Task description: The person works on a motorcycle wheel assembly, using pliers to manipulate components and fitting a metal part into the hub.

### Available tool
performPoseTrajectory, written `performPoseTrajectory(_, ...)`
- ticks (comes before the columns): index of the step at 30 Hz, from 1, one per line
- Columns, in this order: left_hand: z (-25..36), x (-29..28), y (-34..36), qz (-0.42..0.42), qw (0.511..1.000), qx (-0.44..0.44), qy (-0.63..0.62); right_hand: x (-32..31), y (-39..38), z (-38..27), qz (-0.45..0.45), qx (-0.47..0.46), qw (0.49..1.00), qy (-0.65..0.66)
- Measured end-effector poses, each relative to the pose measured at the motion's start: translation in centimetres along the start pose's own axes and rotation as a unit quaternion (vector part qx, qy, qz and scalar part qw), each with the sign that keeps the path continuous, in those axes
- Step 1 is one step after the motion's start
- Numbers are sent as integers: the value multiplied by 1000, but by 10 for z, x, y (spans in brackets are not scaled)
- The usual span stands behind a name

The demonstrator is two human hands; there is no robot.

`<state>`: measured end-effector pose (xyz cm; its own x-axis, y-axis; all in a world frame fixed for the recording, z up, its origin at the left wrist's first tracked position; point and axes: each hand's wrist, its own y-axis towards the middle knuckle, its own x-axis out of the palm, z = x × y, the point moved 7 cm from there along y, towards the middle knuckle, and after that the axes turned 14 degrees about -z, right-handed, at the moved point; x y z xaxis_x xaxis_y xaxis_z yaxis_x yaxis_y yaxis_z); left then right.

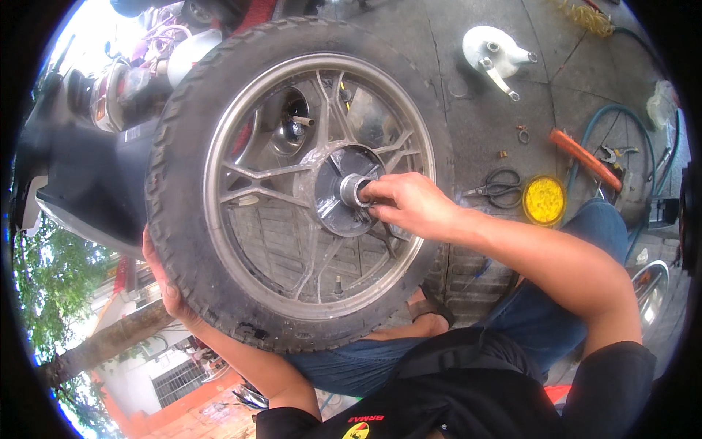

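**Rubber and cast alloy, held upright at the knees**

Rubber tread fills the left of my view, where my left hand wraps around the lower outer edge of the motorcycle wheel, fingers curled behind the tyre so only part of the palm shows. The wheel stands on edge, leaning against my legs over the paved floor. I judge it heavy and stiff; the knobbly tyre gives a sure grip, while the bare grey spokes look smooth and slicker. The tyre's rim is the safe place to steady it.

At the centre, my right hand closes its fingertips on the metal hub sleeve, pinching it narrow. That part looks small, hard and possibly greasy, so it wants a firm pinch.

Further right on the floor lie black scissors, a round yellow tin, an orange-handled tool, a teal hose and, higher up, a white brake plate.
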<state>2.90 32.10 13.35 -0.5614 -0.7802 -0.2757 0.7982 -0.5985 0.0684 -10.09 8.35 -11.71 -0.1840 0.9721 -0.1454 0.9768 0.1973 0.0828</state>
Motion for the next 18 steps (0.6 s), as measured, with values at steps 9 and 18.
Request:
performPoseTrajectory(9, -6, -17, 0, -5, 1000, 16, 9, 2, 6, 2, 18, 2, 1000, 12)
performPoseTrajectory(18, -5, -2, 16, -22, 1000, 22, 0, -6, 11, -2, 9, -8, 1000, -27)
